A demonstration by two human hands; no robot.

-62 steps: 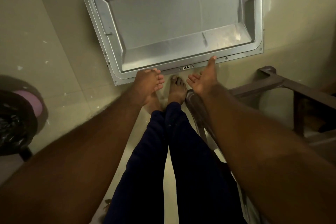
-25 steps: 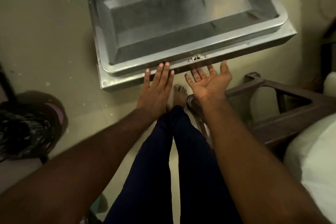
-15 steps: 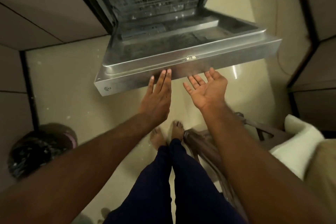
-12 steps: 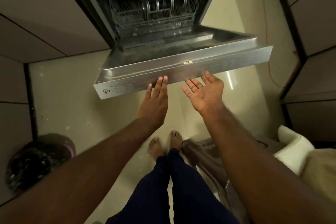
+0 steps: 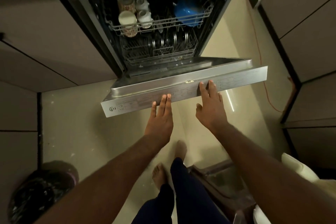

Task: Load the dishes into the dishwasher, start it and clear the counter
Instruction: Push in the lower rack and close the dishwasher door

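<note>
The dishwasher door (image 5: 127, 104) hangs partly open, and both hands reach to its front edge. The left hand (image 5: 161, 122) is flat, its straight fingers (image 5: 166, 102) touching the edge with their tips, and the right hand (image 5: 211, 111) lays straight, spread fingers (image 5: 211, 88) against the same edge further right, neither gripping anything. Inside, cups (image 5: 127, 18) and a blue bowl (image 5: 188, 12) sit in the upper rack (image 5: 163, 24), plates (image 5: 174, 39) stand in the lower rack (image 5: 145, 54), and a bin (image 5: 36, 192) stands on the floor (image 5: 81, 123) at the left.
</note>
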